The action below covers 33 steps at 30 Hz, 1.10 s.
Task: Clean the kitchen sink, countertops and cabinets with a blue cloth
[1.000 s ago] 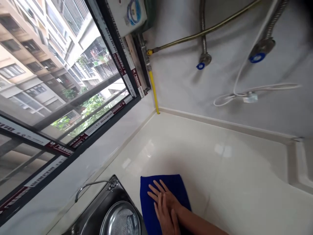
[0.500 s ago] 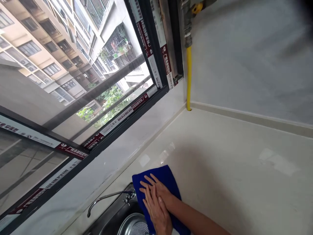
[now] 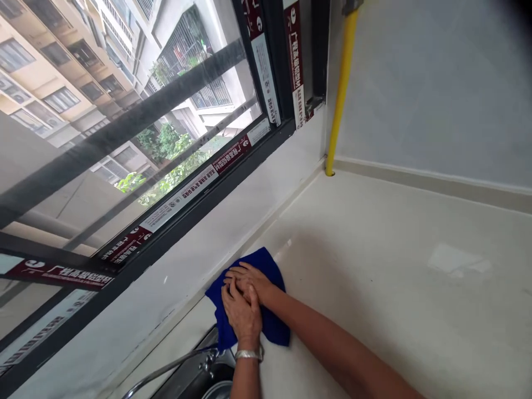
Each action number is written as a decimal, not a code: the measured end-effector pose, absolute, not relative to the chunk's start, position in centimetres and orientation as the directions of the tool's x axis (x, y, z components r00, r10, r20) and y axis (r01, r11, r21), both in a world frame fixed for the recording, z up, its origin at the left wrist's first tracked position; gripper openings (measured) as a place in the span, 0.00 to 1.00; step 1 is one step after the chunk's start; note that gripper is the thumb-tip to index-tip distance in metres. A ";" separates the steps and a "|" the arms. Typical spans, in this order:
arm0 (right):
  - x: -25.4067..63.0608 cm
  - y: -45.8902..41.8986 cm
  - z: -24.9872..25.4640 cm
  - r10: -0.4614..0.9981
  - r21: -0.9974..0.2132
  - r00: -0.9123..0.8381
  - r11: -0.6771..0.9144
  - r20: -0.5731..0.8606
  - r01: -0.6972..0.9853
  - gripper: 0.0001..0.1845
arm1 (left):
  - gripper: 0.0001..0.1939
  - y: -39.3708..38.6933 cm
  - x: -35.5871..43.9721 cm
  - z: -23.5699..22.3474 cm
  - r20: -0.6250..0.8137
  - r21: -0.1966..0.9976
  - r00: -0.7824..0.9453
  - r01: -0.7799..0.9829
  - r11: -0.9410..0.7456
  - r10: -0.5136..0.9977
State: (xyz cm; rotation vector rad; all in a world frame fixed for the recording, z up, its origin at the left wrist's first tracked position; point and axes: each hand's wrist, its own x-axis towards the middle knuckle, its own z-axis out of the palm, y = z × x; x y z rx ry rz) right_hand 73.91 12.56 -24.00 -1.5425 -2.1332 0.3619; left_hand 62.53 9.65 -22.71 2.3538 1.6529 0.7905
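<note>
Here, from the head view, a blue cloth (image 3: 271, 271) is seen spread on the pale counter (image 3: 394, 316), at the upper corner of the sink (image 3: 189, 383), its lower edge lapped over that corner. The right hand (image 3: 254, 281) is laid palm-down on the cloth, fingers loosely extended; the left hand (image 3: 243, 316) is placed across its back, unclenched, a silver bracelet (image 3: 249, 354) worn at the wrist. A curved faucet (image 3: 178, 361) is mounted on the sink's edge; a round metal vessel (image 3: 220, 391) is partly seen inside the sink. Beyond the sink, a yellow pipe (image 3: 341, 94) is noted, well apart.
</note>
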 end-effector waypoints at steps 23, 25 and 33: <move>71.8 -16.4 -25.7 0.958 -0.142 0.114 -0.078 0.264 0.987 0.34 | 0.41 -14.1 58.0 -21.6 0.051 0.505 0.699 0.598 -0.622 0.714; 70.2 -20.0 -25.7 0.952 -0.133 0.095 -0.058 0.292 0.989 0.33 | 0.42 -17.7 56.4 -22.0 0.035 0.503 0.690 0.613 -0.609 0.723; 65.2 -30.3 -26.0 0.919 -0.125 -0.005 0.059 0.395 0.990 0.33 | 0.46 -28.4 50.9 -21.9 -0.068 0.500 0.682 0.655 -0.567 0.728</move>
